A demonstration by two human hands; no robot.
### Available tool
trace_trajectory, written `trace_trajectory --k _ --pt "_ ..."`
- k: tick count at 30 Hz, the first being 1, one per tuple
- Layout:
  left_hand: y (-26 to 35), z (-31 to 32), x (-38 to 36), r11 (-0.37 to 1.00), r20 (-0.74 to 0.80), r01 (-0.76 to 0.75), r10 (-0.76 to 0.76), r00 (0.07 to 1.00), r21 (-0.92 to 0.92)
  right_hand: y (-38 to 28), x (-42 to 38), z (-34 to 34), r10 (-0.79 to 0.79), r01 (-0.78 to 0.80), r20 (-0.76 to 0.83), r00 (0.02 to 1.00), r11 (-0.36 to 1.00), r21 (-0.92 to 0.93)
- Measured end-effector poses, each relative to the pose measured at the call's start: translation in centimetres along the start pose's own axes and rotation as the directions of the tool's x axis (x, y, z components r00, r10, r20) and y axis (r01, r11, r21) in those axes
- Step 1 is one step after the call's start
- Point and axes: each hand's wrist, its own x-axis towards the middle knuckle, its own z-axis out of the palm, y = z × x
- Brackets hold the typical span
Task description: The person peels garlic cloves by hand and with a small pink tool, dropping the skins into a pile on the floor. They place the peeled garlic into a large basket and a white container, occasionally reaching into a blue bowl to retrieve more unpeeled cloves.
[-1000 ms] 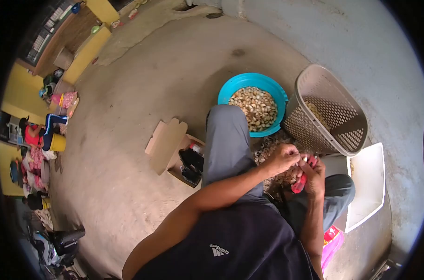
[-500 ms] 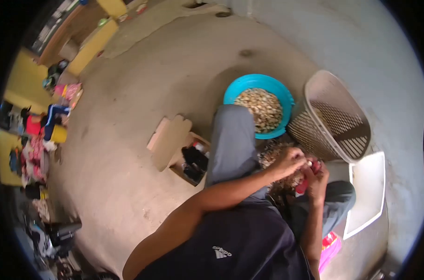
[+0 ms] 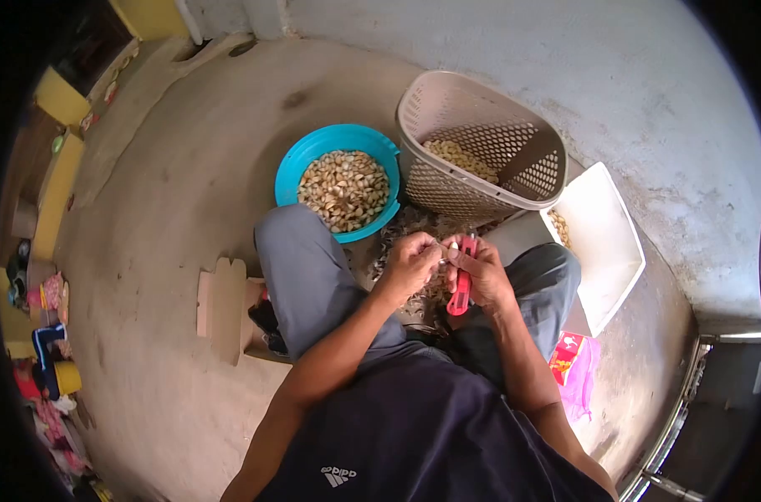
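Observation:
My right hand [image 3: 484, 274] is closed around a red utility knife [image 3: 460, 299], its handle pointing down toward me. Near that hand's fingertips is a small whitish piece [image 3: 453, 247], resembling a nut kernel. Close beside it, my left hand [image 3: 412, 268] has its thumb and fingers pinched together, almost touching the right thumb. What the left fingers grip is too small to make out. Both hands are above a heap of brown peelings [image 3: 428, 303] between my knees. Ahead to the left, a turquoise basin [image 3: 290, 174] holds many small brown-and-cream pieces.
Beyond my hands, a beige perforated basket [image 3: 447, 186] contains pale pieces. At right stands a white container [image 3: 614, 259] with some pale pieces inside. An open cardboard box [image 3: 221, 311] lies by my left knee. A pink bag [image 3: 579, 389] rests at right, near the wall [image 3: 648, 109].
The view has swung right, so the basin and basket appear farther left and the white container's contents show. My hands stay close together; the red knife is now plainly seen in the right one.

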Motion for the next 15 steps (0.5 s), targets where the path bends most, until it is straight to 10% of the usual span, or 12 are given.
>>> trace_trajectory --k 15 --pt "-1.1 -0.8 0.8 0.992 -0.049 -0.046 0.052 0.997 0.116 -0.8 -0.1 -0.6 -0.047 0.046 -0.083 0.995 0.999 -0.006"
